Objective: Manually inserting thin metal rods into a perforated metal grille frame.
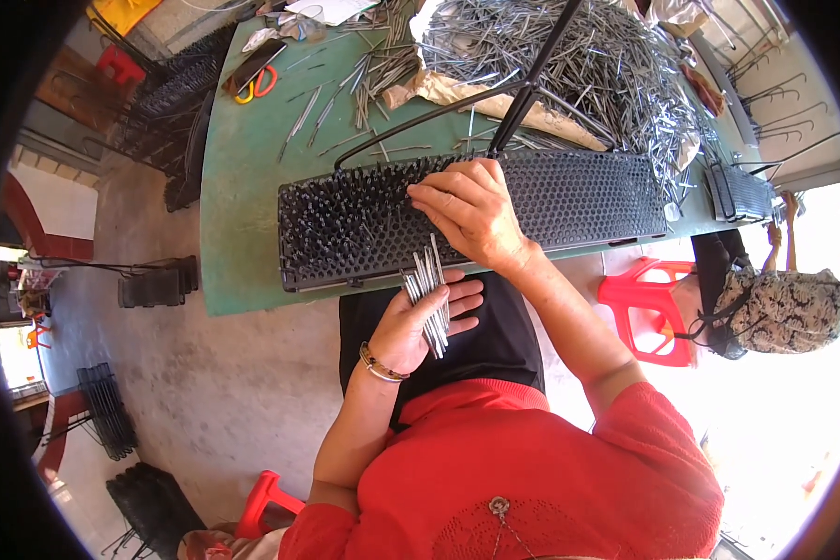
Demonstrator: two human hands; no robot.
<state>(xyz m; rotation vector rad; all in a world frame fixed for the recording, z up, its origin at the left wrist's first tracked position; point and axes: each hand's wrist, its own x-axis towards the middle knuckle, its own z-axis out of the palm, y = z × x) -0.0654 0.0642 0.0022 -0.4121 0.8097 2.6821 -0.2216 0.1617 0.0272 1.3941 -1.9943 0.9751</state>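
Note:
A bundle of thin metal rods (427, 297) lies across the palm of my left hand (413, 322), under the thumb, just in front of a long black perforated rack (579, 191). My right hand (476, 213) is over the middle of the rack with thumb and fingertips pinched together at its holes; whatever they pinch is hidden or too small to name. Many dark upright rods (331, 224) fill the holes on the rack's left part, while its right part shows bare holes. A black metal frame (523, 91) rises from the rack's far side.
The green table (243, 215) bears a large heap of loose rods (588, 65) on brown paper, plus orange-handled scissors (257, 86). Another black rack (739, 193) stands at the right. Beyond it sits a person in patterned clothing (784, 308) near a red stool (649, 308).

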